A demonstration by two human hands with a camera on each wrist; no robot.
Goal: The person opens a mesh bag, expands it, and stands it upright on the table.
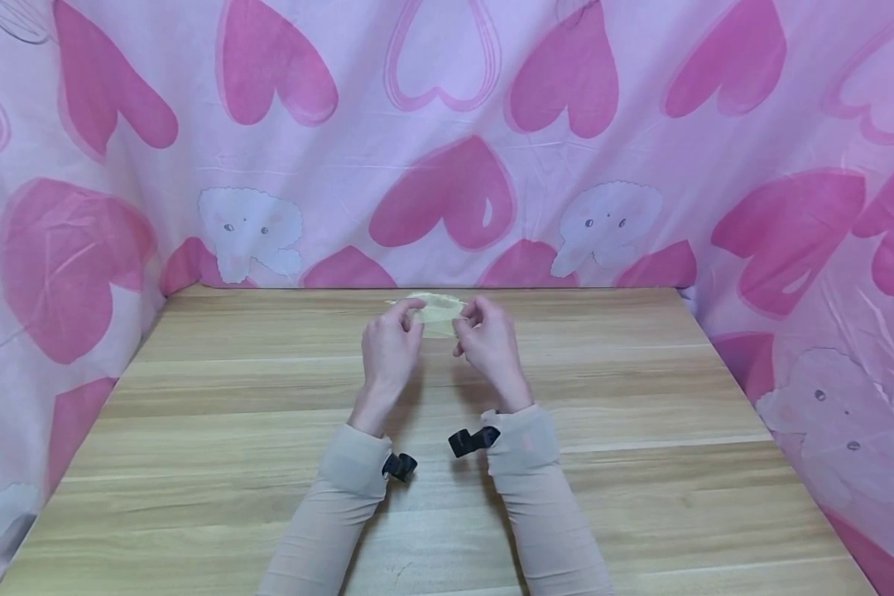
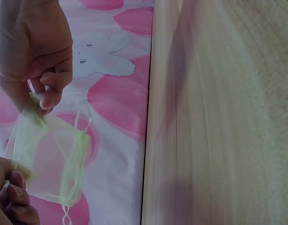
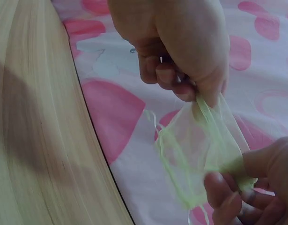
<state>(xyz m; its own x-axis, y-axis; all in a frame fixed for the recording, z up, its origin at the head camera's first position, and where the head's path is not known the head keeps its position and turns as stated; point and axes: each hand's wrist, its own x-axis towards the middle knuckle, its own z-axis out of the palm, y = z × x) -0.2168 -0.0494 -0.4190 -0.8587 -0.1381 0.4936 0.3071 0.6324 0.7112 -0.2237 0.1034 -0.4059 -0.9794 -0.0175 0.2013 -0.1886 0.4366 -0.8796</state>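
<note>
A sheer pale yellow-green drawstring pouch (image 1: 439,308) is stretched between both hands near the table's far edge. My left hand (image 1: 390,346) pinches one corner of it between thumb and fingers. On the opposite side, my right hand (image 1: 489,339) grips the other corner. In the left wrist view, the gathered drawstring side of the pouch (image 2: 74,168) faces toward the table, with thin cord loops dangling from its ends. The right wrist view shows the thin fabric (image 3: 200,150) pulled taut between the fingers, see-through against the cloth behind.
A wood-grain table (image 1: 603,497) lies under the forearms. Pink cloth with hearts and white cartoon animals (image 1: 447,190) hangs along its back and both sides. Each sleeve cuff carries a small black camera mount, such as the right one (image 1: 473,440).
</note>
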